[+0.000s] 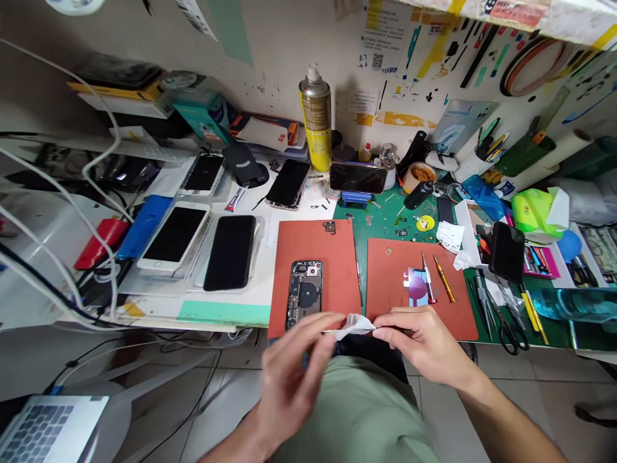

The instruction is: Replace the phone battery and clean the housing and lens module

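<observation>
A crumpled white tissue point(355, 326) hangs over the front edge of the bench, stretched between my two hands. My right hand point(417, 334) pinches its right end between thumb and fingers. My left hand point(299, 366), a little blurred, has thumb and fingers closed about the left end. Just behind the left hand lies an opened phone point(305, 292) with its inner parts showing, on a reddish-brown mat point(332, 257). The left fingers cover its lower edge. A small dark camera part point(330, 227) rests at the top of that mat.
A second reddish mat point(385, 283) bears a shiny film piece point(417, 287), a red-tipped screwdriver point(428, 278) and a gold screwdriver point(443, 279). Scissors point(511, 334) and tweezers point(482, 302) lie at right. Phones point(230, 252) stand left; a yellow spray can point(316, 119) rises behind.
</observation>
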Demonstrator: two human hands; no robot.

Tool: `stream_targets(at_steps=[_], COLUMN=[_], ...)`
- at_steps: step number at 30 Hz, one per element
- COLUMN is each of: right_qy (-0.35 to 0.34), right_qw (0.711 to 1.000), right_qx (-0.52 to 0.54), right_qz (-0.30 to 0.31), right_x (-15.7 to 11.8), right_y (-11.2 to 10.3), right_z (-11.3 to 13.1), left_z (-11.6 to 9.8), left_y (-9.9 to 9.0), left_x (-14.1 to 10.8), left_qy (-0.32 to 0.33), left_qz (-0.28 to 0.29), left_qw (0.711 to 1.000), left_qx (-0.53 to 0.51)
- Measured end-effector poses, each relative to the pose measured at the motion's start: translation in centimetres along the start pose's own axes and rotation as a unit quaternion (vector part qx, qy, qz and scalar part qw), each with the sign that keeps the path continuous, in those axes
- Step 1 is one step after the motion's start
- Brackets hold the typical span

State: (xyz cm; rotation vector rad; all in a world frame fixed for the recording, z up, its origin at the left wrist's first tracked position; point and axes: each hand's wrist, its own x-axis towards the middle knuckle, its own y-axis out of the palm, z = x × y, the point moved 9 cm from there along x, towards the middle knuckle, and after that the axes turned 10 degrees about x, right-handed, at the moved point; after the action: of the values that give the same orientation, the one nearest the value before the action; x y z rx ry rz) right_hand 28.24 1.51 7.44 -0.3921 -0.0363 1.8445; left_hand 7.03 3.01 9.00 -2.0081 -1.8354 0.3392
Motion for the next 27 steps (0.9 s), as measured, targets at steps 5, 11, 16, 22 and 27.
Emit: stream_targets(at_steps=[5,11,16,22,27], right_qy=[-0.054,-0.071,-0.034,-0.01,-0.054], right_qw=[0.998,0.985,0.976,0.971,0.987], right_qx=[0.016,0.086,0.161,0.184,0.111], right_qz=[-0.041,-0.13,-0.141,-0.154,-0.099], right_x=[-0.2,-0.5,-0.5,-0.4,-0.3], right_y=[-0.2,-0.4,-0.2,-0.2,1.0], right_z=[0.9,-0.2,-1.5,-1.9,-0.4], left_z=[1.9,2.4,2.1,2.0,1.8], left_y=[5.1,6.6,6.4,6.6,6.5], left_x=[-1.0,-0.6,-0.3,-0.4,-0.8], left_qy=[-0.109,-0.156,-0.149,-0.136,-0.117], left_qz=[0.122,0.088,0.087,0.114,0.107], left_qw=[0.98,0.959,0.958,0.964,0.974], left_qx=[-0.116,-0.222,-0.227,-0.197,-0.165])
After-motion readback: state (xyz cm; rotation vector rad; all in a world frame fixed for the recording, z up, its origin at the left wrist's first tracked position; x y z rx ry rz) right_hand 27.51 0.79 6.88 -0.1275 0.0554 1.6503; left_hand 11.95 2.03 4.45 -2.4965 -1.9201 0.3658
